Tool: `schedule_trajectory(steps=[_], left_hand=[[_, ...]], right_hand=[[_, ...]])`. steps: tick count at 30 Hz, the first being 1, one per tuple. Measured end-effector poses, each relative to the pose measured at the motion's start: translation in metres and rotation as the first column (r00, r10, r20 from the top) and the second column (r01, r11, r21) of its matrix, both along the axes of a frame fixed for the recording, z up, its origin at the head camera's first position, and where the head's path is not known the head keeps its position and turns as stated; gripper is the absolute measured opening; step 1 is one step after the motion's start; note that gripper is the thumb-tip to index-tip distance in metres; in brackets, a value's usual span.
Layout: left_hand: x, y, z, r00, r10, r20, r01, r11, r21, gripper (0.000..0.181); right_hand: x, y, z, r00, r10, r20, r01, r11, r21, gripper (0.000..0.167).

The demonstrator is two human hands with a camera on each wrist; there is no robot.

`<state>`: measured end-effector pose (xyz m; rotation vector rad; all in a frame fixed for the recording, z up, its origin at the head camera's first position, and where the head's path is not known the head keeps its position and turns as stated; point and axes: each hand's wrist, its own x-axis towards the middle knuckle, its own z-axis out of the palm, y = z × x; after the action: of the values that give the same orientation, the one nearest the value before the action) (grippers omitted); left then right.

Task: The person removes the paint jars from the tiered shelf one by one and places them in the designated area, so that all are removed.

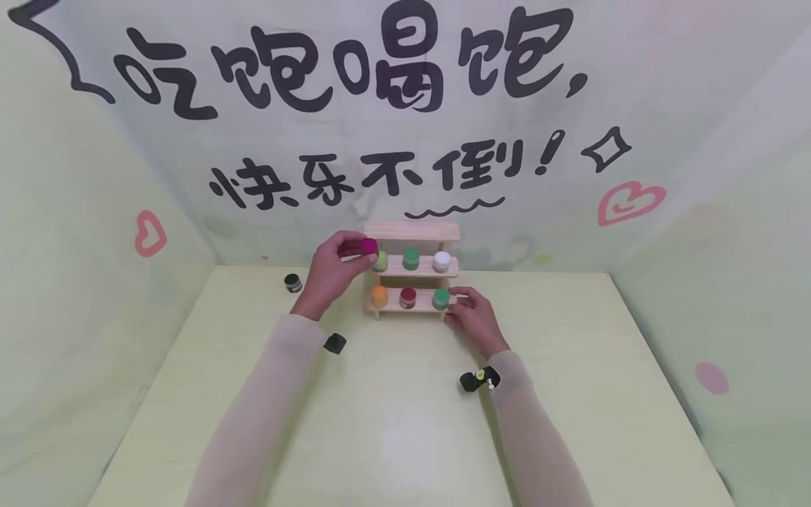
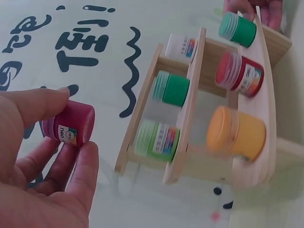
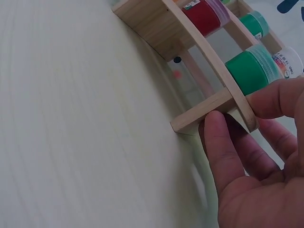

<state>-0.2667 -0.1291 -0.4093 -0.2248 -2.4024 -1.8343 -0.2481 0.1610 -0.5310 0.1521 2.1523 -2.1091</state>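
Observation:
My left hand [image 1: 331, 271] pinches a small magenta paint jar [image 2: 71, 122] between thumb and fingers, beside the upper left of a three-tier wooden rack [image 1: 412, 231]. On the middle tier sit a light green jar [image 1: 380, 262], a green jar [image 1: 411, 259] and a white jar [image 1: 441, 262]. Along the bottom tier stand an orange jar [image 1: 379, 296], a dark red jar [image 1: 408, 298] and another green jar [image 1: 441, 298]. With thumb and fingers, my right hand [image 3: 266, 161] grips the right end of the bottom tier, close to that green jar.
A black-lidded jar [image 1: 293, 283] stands on the pale table [image 1: 399, 429], left of the rack. Behind the rack rises a cloth backdrop [image 1: 532, 197] with large dark lettering. Further cloth walls flank the table on both sides.

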Motion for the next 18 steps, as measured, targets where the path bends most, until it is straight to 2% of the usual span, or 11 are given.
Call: schedule_trajectory(steps=[7,12,15,18], left_hand=[[0.004,-0.028,0.000,0.999,0.037,-0.003,-0.037,0.999,0.020,0.048],[0.007,-0.049,-0.003,0.995,0.094,0.031,-0.094,0.996,-0.009,0.050],[0.008,-0.060,-0.008,0.992,0.120,0.042,-0.119,0.993,-0.023,0.052],[0.007,-0.072,-0.018,0.990,0.139,0.034,-0.138,0.990,-0.033,0.052]], right_hand=[[-0.003,0.002,-0.004,0.998,0.010,-0.054,-0.007,0.999,0.052,0.030],[-0.003,0.001,-0.004,0.998,0.017,-0.054,-0.016,1.000,0.020,0.031],[-0.002,0.001,-0.006,0.999,0.008,-0.051,-0.008,1.000,0.001,0.031],[-0.001,0.001,-0.007,0.999,-0.007,-0.052,0.007,1.000,-0.015,0.031]])
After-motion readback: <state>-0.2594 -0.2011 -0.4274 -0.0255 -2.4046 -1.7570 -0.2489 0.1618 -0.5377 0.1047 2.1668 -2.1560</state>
